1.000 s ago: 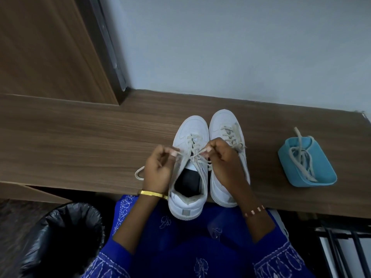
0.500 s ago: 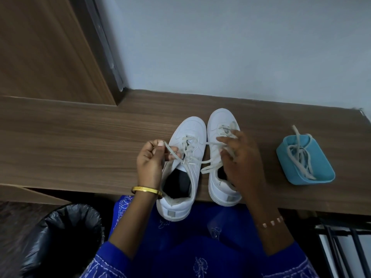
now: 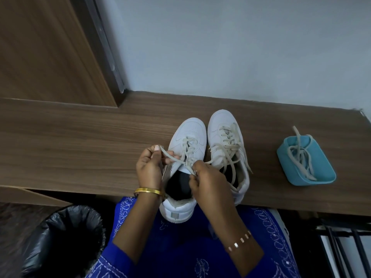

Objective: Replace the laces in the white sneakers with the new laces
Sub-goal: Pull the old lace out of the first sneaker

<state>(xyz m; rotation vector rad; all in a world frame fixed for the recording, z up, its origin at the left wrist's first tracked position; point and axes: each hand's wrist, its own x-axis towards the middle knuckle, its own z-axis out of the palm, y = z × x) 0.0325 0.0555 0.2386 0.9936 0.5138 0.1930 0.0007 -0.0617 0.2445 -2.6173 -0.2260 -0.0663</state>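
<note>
Since the prior frame, our right hand (image 3: 208, 183) had returned from the right sneaker (image 3: 228, 155) to the left sneaker (image 3: 185, 157) on the wooden shelf (image 3: 80, 141). Both it and our left hand (image 3: 149, 167) pinched its lace ends (image 3: 170, 157). Both shoes remained laced; laces in the blue container (image 3: 305, 165) lay untouched.

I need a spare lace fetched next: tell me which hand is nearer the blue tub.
Right. The right hand pinches a lace at the left sneaker, with the blue tub off to its right; the left hand is farther left.
</note>
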